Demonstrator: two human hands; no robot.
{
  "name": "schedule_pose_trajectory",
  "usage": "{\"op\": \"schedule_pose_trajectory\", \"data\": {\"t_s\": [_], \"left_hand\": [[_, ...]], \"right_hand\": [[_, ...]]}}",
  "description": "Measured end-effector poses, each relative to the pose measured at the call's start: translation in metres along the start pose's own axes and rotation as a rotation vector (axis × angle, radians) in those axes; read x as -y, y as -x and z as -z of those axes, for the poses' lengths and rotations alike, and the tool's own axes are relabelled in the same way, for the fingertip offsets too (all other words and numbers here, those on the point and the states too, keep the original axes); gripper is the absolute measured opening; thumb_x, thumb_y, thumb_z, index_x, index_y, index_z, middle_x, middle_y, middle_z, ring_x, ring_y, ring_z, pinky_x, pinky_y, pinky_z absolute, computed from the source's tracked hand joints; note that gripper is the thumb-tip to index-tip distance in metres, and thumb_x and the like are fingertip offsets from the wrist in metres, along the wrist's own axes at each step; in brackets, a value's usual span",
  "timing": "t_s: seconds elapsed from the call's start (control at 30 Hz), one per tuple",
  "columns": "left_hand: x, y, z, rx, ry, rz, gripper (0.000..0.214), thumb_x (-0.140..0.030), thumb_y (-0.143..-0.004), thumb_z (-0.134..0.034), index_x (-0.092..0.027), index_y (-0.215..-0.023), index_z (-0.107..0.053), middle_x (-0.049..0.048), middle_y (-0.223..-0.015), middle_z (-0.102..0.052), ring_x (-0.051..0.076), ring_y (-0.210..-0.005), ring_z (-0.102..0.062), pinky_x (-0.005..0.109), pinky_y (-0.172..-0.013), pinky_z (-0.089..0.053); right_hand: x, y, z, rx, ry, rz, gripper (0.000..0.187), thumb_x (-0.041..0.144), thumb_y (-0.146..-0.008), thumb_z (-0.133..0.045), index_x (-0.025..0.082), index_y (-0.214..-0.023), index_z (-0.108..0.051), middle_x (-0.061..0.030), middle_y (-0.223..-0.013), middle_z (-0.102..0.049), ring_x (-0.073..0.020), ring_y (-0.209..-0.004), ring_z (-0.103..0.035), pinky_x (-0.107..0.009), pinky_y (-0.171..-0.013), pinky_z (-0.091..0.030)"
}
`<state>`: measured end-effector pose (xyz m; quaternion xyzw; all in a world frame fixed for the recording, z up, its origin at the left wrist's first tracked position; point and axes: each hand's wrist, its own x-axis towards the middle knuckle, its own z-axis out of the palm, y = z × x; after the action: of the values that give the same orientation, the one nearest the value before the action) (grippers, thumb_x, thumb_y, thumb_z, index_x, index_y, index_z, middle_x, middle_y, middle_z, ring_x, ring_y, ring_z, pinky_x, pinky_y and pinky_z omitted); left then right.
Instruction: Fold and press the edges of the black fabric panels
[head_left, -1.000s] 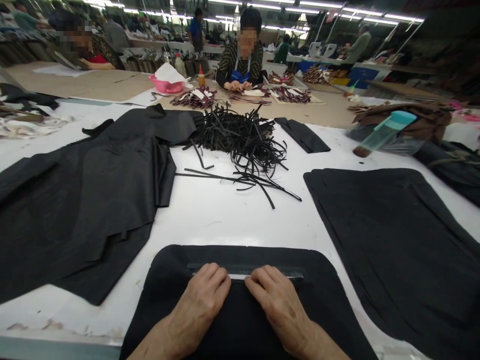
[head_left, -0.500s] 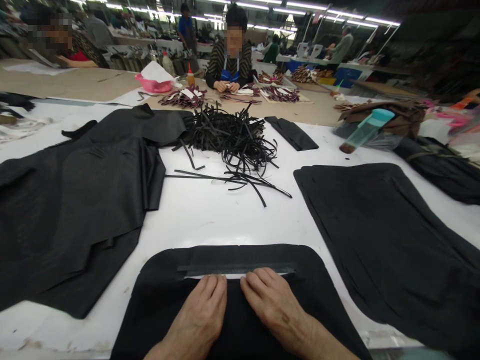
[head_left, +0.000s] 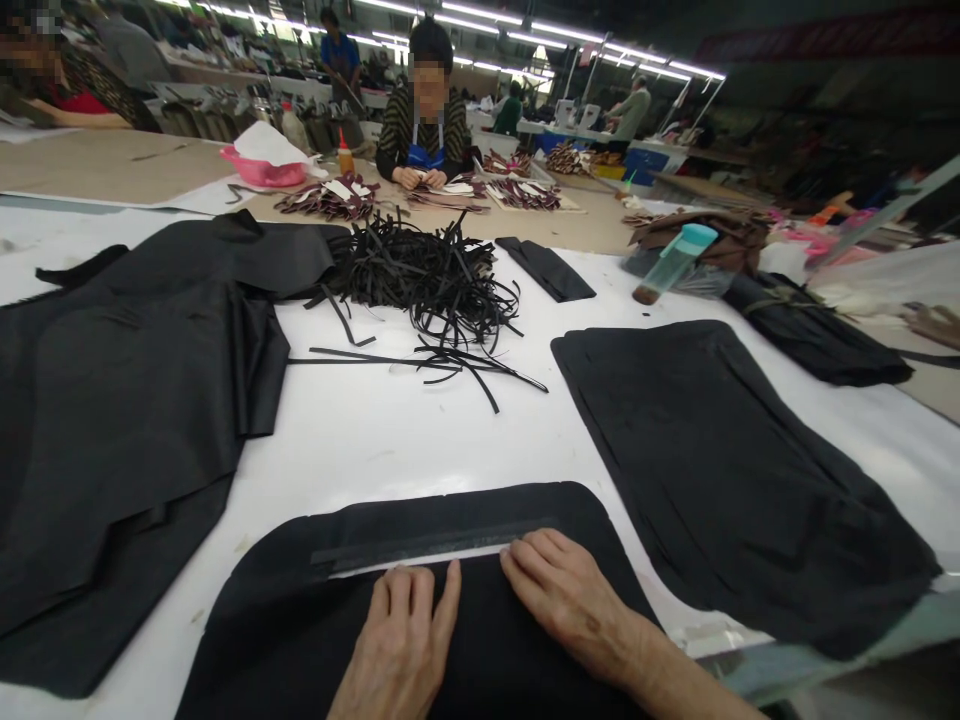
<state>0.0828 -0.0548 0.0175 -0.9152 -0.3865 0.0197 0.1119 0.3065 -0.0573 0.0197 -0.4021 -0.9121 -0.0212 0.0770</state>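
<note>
A black fabric panel with rounded upper corners lies flat before me. Near its top runs a long narrow slit, through which white shows, with a dark strip along its upper side. My left hand rests on the panel just below the slit, fingers apart and the index finger stretched out. Toward the slit's right end, my right hand has its fingers bent and close together on the lower edge, pinching the fabric there. Its thumb tip is mostly hidden.
Black sheets lie at left, and a stack of black panels at right. Beyond are a heap of thin black strips, a folded black piece and a teal-lidded bottle. A co-worker sits across the table.
The view has turned right, so the scene sits further left. My left hand's fingers have spread and come off the slit edge. My right hand has shifted toward the slit's right end.
</note>
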Motion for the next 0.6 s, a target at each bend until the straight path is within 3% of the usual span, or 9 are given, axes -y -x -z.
{"op": "schedule_pose_trajectory", "data": {"t_s": [0.17,0.3,0.37,0.5,0.6], "left_hand": [[-0.006,-0.003,-0.003,0.001,-0.013,0.036,0.050,-0.013,-0.081,-0.046,-0.023,-0.130,-0.046,0.0157,-0.094,-0.062,0.029,-0.084,-0.057,0.044,-0.072,-0.048],[-0.010,-0.009,-0.006,-0.142,0.033,-0.065,0.039,-0.015,-0.080,-0.043,-0.012,-0.114,-0.061,0.0160,-0.107,-0.061,0.029,-0.099,-0.052,0.041,-0.087,-0.044],[-0.013,-0.013,-0.009,-0.151,0.059,-0.117,0.036,-0.013,-0.079,-0.042,-0.009,-0.107,-0.064,0.0156,-0.111,-0.060,0.027,-0.102,-0.050,0.036,-0.089,-0.043],[-0.022,-0.021,-0.012,-0.113,0.108,-0.140,0.040,-0.013,-0.078,-0.043,-0.011,-0.115,-0.059,0.0143,-0.108,-0.060,0.025,-0.098,-0.052,0.035,-0.084,-0.045],[-0.029,-0.029,-0.008,-0.089,0.102,-0.102,0.045,-0.015,-0.080,-0.045,-0.016,-0.124,-0.053,0.0126,-0.095,-0.061,0.025,-0.087,-0.055,0.037,-0.071,-0.047]], "right_hand": [[-0.009,0.014,0.008,0.008,0.046,-0.011,0.028,0.006,-0.090,-0.034,0.008,-0.105,-0.058,-0.0098,-0.088,-0.059,-0.0196,-0.079,-0.051,-0.036,-0.074,-0.043],[-0.013,0.023,0.010,0.046,0.076,-0.049,0.030,0.006,-0.090,-0.033,0.009,-0.104,-0.058,-0.0087,-0.087,-0.060,-0.0196,-0.078,-0.050,-0.037,-0.075,-0.043],[-0.014,0.025,0.008,0.046,0.089,-0.059,0.029,0.006,-0.090,-0.034,0.008,-0.105,-0.058,-0.0092,-0.087,-0.060,-0.0198,-0.077,-0.051,-0.036,-0.073,-0.042],[-0.013,0.028,0.005,0.031,0.103,-0.058,0.026,0.006,-0.088,-0.039,0.007,-0.108,-0.056,-0.0104,-0.090,-0.059,-0.0200,-0.077,-0.052,-0.035,-0.069,-0.042],[-0.012,0.030,0.005,0.059,0.097,-0.068,0.028,0.006,-0.089,-0.036,0.008,-0.107,-0.057,-0.0114,-0.094,-0.059,-0.0204,-0.080,-0.052,-0.036,-0.072,-0.043]]}}
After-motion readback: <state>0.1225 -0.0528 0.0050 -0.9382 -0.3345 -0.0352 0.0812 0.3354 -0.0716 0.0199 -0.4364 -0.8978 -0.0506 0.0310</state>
